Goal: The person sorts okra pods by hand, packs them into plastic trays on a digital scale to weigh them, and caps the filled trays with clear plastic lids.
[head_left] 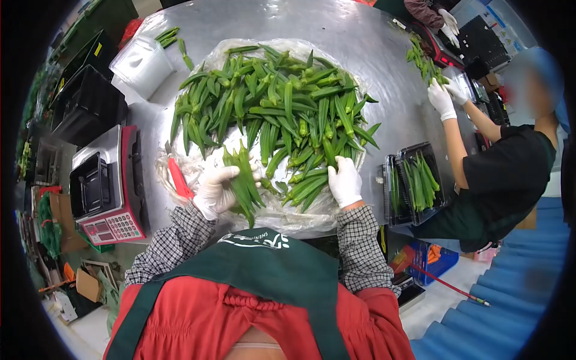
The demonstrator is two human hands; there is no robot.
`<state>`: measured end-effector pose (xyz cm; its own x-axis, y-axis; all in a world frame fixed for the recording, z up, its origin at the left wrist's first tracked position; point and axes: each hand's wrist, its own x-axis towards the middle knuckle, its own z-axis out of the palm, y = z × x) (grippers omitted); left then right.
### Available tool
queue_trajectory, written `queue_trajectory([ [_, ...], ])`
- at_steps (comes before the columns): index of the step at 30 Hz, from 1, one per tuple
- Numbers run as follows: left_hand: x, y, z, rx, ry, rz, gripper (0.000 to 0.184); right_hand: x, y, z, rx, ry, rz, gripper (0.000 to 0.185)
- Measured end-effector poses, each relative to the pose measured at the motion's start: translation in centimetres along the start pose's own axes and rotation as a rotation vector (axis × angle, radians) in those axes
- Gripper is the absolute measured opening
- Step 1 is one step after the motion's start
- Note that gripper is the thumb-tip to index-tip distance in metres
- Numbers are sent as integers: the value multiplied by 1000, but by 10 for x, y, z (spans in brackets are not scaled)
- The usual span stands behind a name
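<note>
A large heap of green okra point(270, 96) lies on a clear plastic sheet point(300, 222) on the metal table. My left hand point(217, 191), in a white glove, is closed around a few okra pods point(243, 180) near the front of the sheet. To its left lies a red-handled tool point(179, 179), its other end hidden. My right hand point(345, 182), also gloved, is at the heap's front right edge, with its fingers closed on an okra pod point(329, 152). Beside it, several pods point(306, 187) lie side by side.
A red scale point(111, 225) holding a black tray point(93, 183) stands left, near a black crate point(90, 105) and a white container point(142, 67). Black trays with okra point(420, 183) sit right. A co-worker point(510, 162) handles okra there; another person's gloved hands point(449, 27) are farther back.
</note>
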<state>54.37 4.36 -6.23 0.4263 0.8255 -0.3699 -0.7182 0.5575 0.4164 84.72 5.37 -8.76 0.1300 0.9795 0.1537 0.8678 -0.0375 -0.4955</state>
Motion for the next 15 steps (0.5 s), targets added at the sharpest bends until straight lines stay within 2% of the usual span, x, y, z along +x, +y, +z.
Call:
queue_trajectory([
  [2,1,-3,15,12,-58,50,61,0,3,-3,115,14,0,20],
  [3,0,-4,17,12,-60,40,61,0,-5,-15,118,62,-25,18],
  [7,2,-9,21,17,-56,-23,58,-12,-44,-43,231,23,-45,16],
  [9,8,-17,17,-9,-53,-45,56,-19,-62,-47,336,34,-124,15],
  [11,11,-27,11,21,-36,-27,46,-33,-86,-35,489,27,-169,15],
  [12,11,-34,12,47,2,3,42,-37,-102,-28,516,99,-357,17],
  [13,12,-36,14,73,39,33,38,-46,-113,-19,528,-18,-434,21],
  [14,13,-34,16,66,39,-44,36,-52,-123,-15,506,-207,-417,22],
  [15,13,-31,14,27,40,-50,37,-47,-126,-11,504,-229,-510,21],
])
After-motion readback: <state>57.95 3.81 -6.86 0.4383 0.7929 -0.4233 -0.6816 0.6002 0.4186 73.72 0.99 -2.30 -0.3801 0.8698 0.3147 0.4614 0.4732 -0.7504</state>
